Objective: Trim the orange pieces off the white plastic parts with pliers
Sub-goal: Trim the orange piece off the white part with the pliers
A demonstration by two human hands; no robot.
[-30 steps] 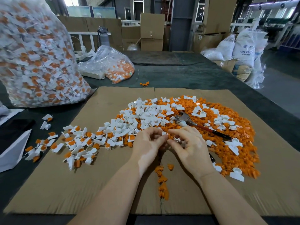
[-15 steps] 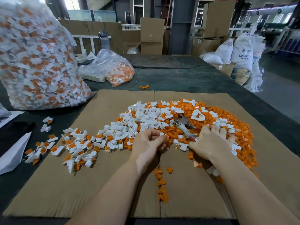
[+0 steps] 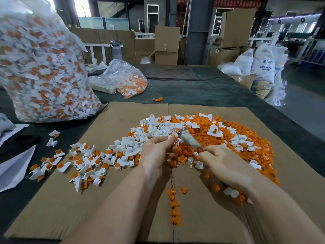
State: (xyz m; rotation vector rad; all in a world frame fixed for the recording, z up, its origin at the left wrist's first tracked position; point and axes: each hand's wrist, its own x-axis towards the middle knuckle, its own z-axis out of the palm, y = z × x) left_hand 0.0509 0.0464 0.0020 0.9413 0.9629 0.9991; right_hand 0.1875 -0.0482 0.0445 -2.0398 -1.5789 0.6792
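Big bag [image 3: 40,67]: clear plastic, packed with white-and-orange parts, standing at the far left of the bench [image 3: 202,88].
Small bag [image 3: 121,80]: clear, holding a few orange pieces, behind the cardboard sheet [image 3: 52,199].
Untrimmed parts [image 3: 84,161]: white pieces with orange inserts, scattered over the sheet's left side.
Left hand [image 3: 154,152]: fingers curled, pinching one small white part [image 3: 173,138] at the fingertips, just above the pile.
Pliers [image 3: 189,141]: metal nose pointing up and left, tip right beside the pinched part; blurred, so whether the jaws are apart is unclear.
Right hand [image 3: 226,164]: clenched round the pliers' handles.
Orange offcuts [image 3: 246,147]: a thick heap mixed with trimmed white pieces on the sheet's right side.
Risk: the part is tiny and the fingertips sit very close to the nose, so a slightly misplaced bite could nip a finger or cut into the white body.
Risk: a snipped piece may spring off into the untrimmed parts.
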